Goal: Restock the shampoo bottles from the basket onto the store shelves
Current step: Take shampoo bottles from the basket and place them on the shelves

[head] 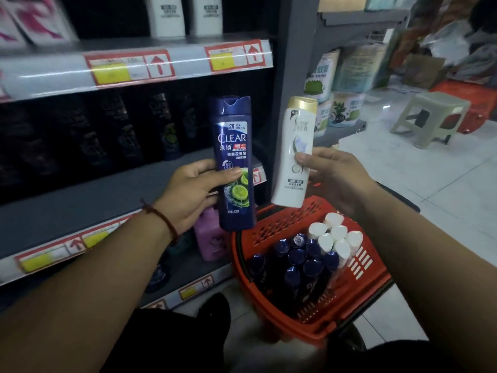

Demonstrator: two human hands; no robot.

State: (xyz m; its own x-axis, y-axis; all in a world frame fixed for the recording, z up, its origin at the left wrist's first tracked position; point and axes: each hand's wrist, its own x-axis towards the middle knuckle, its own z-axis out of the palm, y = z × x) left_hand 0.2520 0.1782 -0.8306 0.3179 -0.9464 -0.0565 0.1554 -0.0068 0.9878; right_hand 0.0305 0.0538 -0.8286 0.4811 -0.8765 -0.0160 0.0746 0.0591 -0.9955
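Note:
My left hand [188,195] grips a dark blue CLEAR shampoo bottle [234,146] upright in front of the middle shelf [107,195]. My right hand [336,176] pinches a white shampoo bottle with a gold cap [295,146], held upright just right of the blue one. Below both hands stands a red basket [371,275] on the floor, holding several blue-capped bottles [295,267] and several white-capped bottles [336,235].
Dark bottles [118,130] line the back of the middle shelf. White bottles [185,17] stand on the top shelf, and a pink bottle [209,238] on the lower one. A grey upright post [293,65] ends the shelving. A plastic stool [430,117] stands on the tiled floor.

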